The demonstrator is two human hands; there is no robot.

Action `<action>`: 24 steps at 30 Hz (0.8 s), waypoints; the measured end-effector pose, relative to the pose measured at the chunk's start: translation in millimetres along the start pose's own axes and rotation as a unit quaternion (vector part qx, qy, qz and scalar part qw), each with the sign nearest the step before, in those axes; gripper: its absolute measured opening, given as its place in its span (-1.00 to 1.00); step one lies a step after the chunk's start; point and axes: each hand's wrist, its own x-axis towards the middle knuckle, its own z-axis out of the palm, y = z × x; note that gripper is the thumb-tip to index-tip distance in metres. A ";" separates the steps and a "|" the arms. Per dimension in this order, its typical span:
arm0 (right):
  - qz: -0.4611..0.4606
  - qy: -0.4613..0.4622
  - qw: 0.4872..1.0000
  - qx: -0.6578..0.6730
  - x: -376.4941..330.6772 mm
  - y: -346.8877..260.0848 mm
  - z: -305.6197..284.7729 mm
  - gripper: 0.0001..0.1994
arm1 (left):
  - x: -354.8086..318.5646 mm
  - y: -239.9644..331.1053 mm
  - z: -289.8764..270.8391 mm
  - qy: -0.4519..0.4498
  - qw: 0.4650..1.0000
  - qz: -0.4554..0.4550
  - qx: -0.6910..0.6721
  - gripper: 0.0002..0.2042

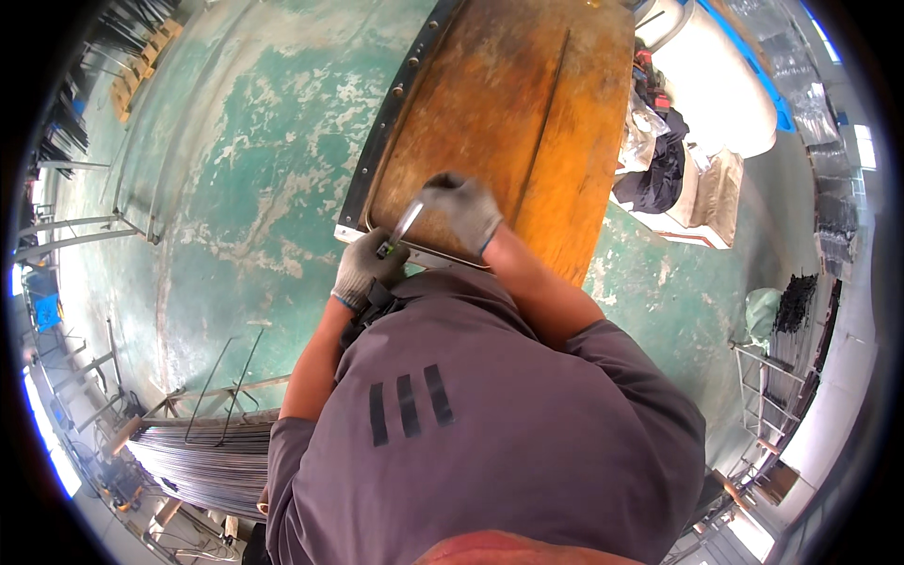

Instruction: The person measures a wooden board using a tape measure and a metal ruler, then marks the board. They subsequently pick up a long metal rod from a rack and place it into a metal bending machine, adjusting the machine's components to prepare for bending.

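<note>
My left hand (365, 267), in a grey knit glove, is closed around a small dark case with a bit of green, which looks like a tape measure (385, 250). A pale strip, like its blade (409, 219), runs from the case up to my right hand (468, 213). That gloved hand is slightly blurred and its fingers are closed on the strip's far end. Both hands are over the near left corner of a worn wooden table (471, 104), close to my body. The left hand is next to the table's near edge; the right one is above the wood.
A dark metal strip with holes (388, 118) edges the table's left side. Beyond its right side lie dark cloth (662, 169) and a large white bundle (720, 80). Long thin rods (202, 461) rest on a rack at lower left. Metal frames stand farther left on the green floor (273, 188).
</note>
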 end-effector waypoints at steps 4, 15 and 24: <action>-0.037 0.084 0.970 0.226 49.0 -28.4 -75.8 -0.76 | -23.2 -71.2 3.8 -0.004 0.998 -0.049 0.043 -0.62; -0.091 0.304 0.920 0.230 189.4 -129.7 -341.1 -0.81 | -194.4 -272.0 -44.6 0.015 0.963 -0.265 -0.052 -0.75; -0.130 0.410 0.813 -0.393 220.0 -35.3 -241.9 -0.61 | -200.5 -264.2 -16.1 0.096 0.949 -0.274 -0.125 -0.79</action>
